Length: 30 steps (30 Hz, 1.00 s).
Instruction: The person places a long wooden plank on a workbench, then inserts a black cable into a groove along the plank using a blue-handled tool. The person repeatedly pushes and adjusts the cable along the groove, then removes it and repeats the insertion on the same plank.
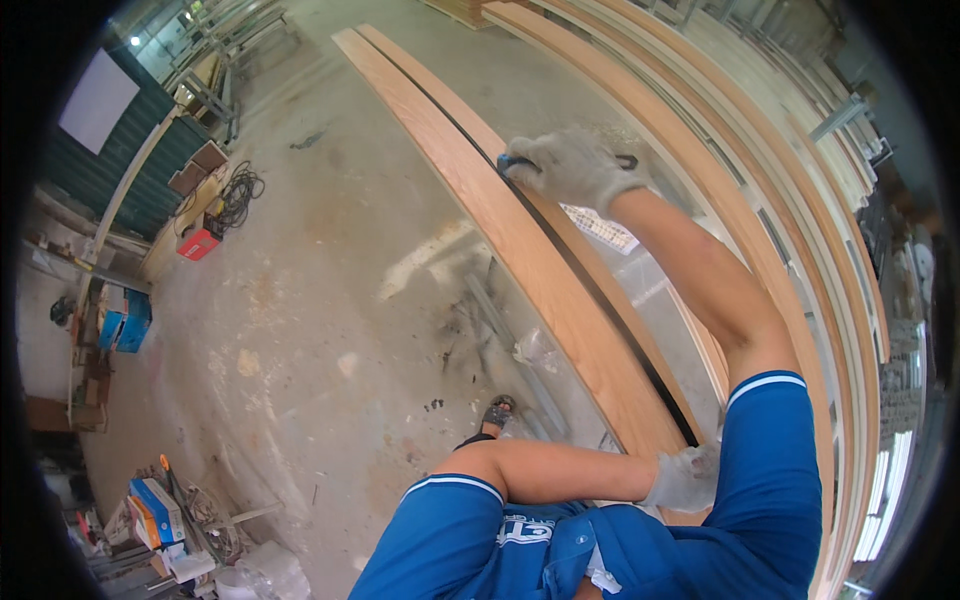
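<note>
A long pale-brown wooden board [520, 240] runs from the far middle to my body, with a narrow black strip or gap [590, 284] along its length. My right hand [575, 170], in a grey work glove, is closed around a small tool [508, 163]. The tool shows a blue front at the black line and a black piece behind the fist; its exact kind is unclear. Lower down, my left hand [685, 478], also gloved, rests at the board's near part, where the black line meets the glove. Its fingers are mostly hidden.
More long wooden boards [690, 130] lie side by side on the right. A metal bar [515, 350] is on the concrete floor beneath. Along the left side are a red box [198, 238], coiled black cable [240, 195], a blue box [125, 320] and cluttered cartons [155, 512].
</note>
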Each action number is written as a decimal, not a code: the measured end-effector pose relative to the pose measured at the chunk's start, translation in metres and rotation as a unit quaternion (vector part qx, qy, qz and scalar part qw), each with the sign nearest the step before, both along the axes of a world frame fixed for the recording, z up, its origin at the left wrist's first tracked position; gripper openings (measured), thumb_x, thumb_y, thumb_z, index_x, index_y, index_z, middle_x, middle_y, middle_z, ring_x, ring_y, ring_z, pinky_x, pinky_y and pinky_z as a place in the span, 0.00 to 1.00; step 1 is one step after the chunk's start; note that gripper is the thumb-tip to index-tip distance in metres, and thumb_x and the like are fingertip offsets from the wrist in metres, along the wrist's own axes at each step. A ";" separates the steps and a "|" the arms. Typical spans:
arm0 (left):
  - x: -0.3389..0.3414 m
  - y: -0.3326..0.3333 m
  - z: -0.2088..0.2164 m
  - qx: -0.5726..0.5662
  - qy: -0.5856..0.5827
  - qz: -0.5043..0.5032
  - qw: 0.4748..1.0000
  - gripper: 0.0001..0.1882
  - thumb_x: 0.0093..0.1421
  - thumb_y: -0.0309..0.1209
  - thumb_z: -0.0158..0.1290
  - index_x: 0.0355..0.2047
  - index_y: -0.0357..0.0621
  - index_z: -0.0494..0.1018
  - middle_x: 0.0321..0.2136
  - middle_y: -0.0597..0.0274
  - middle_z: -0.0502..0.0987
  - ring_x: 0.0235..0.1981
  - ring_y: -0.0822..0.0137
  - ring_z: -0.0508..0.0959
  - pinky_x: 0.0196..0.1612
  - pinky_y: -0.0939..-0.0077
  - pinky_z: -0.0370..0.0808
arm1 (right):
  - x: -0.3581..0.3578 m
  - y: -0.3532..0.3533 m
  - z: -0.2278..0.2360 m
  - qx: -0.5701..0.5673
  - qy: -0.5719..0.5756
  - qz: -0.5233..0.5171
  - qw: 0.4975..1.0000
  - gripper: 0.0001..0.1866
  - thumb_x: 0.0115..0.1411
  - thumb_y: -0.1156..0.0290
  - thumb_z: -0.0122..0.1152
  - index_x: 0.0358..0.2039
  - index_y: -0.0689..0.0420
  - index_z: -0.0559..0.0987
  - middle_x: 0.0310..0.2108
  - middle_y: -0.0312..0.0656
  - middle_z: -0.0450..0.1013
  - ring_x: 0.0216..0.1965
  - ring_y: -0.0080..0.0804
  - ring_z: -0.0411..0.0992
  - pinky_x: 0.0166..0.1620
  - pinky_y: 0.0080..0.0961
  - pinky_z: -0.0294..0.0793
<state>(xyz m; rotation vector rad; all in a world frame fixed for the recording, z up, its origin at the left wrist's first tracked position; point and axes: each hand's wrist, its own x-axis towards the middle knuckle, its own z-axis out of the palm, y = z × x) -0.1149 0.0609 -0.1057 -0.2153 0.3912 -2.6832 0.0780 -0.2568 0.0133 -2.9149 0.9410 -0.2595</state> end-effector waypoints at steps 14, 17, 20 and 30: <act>0.032 -0.016 0.033 -0.837 -0.348 0.404 0.119 0.07 0.52 0.29 0.55 0.32 0.43 0.76 0.35 0.53 0.78 0.38 0.54 0.81 0.42 0.62 0.78 | -0.211 0.194 0.008 0.076 -0.069 0.009 0.995 0.13 0.61 0.60 0.68 0.43 0.49 0.82 0.26 0.41 0.79 0.28 0.42 0.80 0.30 0.37 0.75; 0.030 -0.014 0.030 -0.810 -0.360 0.451 0.105 0.07 0.53 0.29 0.55 0.32 0.43 0.78 0.37 0.51 0.80 0.38 0.53 0.82 0.42 0.62 0.78 | -0.184 0.170 0.001 0.038 -0.120 0.028 0.992 0.11 0.62 0.60 0.67 0.43 0.48 0.83 0.28 0.42 0.80 0.29 0.41 0.80 0.31 0.37 0.76; 0.029 -0.012 0.025 -0.854 -0.362 0.347 0.140 0.06 0.53 0.29 0.55 0.31 0.43 0.79 0.35 0.50 0.81 0.38 0.53 0.83 0.41 0.61 0.79 | -0.123 0.111 -0.009 0.049 -0.116 -0.002 0.992 0.12 0.68 0.56 0.59 0.43 0.48 0.81 0.34 0.41 0.81 0.32 0.43 0.80 0.34 0.41 0.77; 0.036 -0.018 0.051 -0.905 -0.362 0.197 0.104 0.11 0.57 0.32 0.56 0.40 0.42 0.78 0.34 0.52 0.80 0.38 0.51 0.83 0.40 0.60 0.79 | -0.164 0.139 -0.008 0.054 -0.078 0.012 0.995 0.11 0.66 0.56 0.61 0.41 0.47 0.81 0.28 0.44 0.80 0.31 0.46 0.80 0.36 0.44 0.77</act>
